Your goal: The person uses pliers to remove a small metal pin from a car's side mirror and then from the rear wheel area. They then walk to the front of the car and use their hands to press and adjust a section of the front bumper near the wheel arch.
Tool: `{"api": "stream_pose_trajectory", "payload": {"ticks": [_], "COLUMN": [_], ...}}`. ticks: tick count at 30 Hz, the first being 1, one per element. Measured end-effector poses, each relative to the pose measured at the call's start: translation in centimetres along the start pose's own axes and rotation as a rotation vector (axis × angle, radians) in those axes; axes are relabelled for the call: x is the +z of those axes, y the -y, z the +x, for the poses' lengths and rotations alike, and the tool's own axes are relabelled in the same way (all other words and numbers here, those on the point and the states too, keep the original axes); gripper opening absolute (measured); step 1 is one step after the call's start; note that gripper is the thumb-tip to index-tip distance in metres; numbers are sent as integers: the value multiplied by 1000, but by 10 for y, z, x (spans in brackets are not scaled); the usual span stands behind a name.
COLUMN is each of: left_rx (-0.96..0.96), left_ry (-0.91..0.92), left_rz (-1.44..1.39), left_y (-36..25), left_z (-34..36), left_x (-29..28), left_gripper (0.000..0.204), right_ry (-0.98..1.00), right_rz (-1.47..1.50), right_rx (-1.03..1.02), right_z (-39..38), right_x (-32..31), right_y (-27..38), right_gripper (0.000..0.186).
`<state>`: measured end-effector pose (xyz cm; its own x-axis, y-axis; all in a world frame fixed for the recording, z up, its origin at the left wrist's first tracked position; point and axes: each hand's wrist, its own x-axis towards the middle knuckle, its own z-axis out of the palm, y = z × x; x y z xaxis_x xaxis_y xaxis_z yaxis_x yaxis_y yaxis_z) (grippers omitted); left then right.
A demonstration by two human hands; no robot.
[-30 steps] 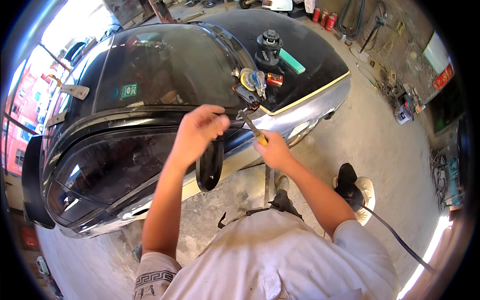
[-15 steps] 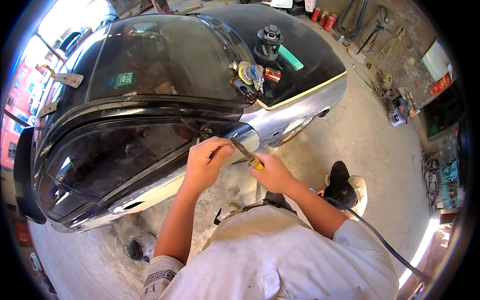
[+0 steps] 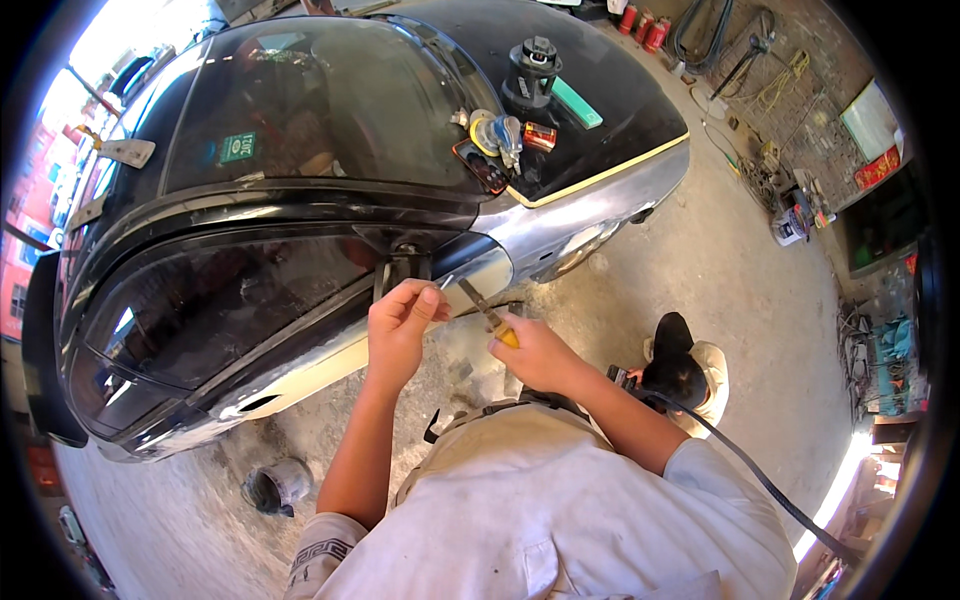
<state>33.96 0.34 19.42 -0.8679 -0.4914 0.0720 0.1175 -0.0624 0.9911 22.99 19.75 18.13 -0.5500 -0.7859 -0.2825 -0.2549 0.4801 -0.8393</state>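
Observation:
My right hand is closed round the yellow handle of a tool with a narrow, dark metal blade. The blade points up and to the left, toward my left hand. The left thumb and fingers are pinched on a thin pale sliver, its kind too small to tell. Between the fingers and the blade tip is a small gap. Both hands are held in front of the black car's side, near its door mirror and the bare, sanded fender.
On the hood lie a round sander, a phone, a red box, a black canister and a green sanding block. A person crouches at the right beside a black hose. A bucket lies on the floor.
My left hand has come down slightly and drawn away from the blade tip, so the pale sliver shows. The right hand with the tool has shifted a little left and down.

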Motion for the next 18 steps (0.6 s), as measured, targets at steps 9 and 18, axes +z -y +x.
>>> {"api": "stream_pose_trajectory", "payload": {"ticks": [9,18], "left_rx": [-276,-411], "left_ry": [55,134], "left_rz": [-506,-802], "left_y": [-31,-52], "left_z": [2,0], "left_x": [-22,-15], "left_gripper": [29,28], "right_ry": [149,-227], "right_rz": [-163,-266], "right_rx": [19,-337], "right_z": [-10,-16], "right_x": [-31,-20], "right_y": [15,21], "right_gripper": [46,54]}}
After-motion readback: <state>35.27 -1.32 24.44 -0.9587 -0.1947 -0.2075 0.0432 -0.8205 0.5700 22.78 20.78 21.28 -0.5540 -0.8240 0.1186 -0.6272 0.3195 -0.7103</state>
